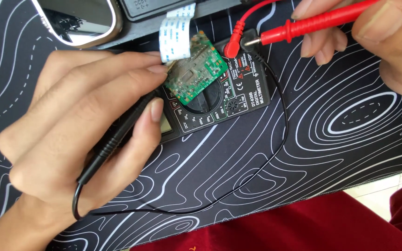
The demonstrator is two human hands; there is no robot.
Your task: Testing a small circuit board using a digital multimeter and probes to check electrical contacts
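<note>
Surface: black desk mat [340,153] with white contour lines; dark red cloth along the near edge.
Left hand [75,135]: fingers curled around a black probe [117,135], tips pinching a small green circuit board [196,69].
Circuit board: tilted, held just above the dial of a black multimeter [238,93]; a white ribbon cable [175,32] runs up from it.
Right hand [373,32]: thumb and fingers closed on a red probe [312,23], its metal tip beside the meter's upper edge.
Leads: black wire [275,139] loops across the mat; red plug [231,46] seated in the meter.
Background: silver-rimmed glossy device [77,21] at top left.
</note>
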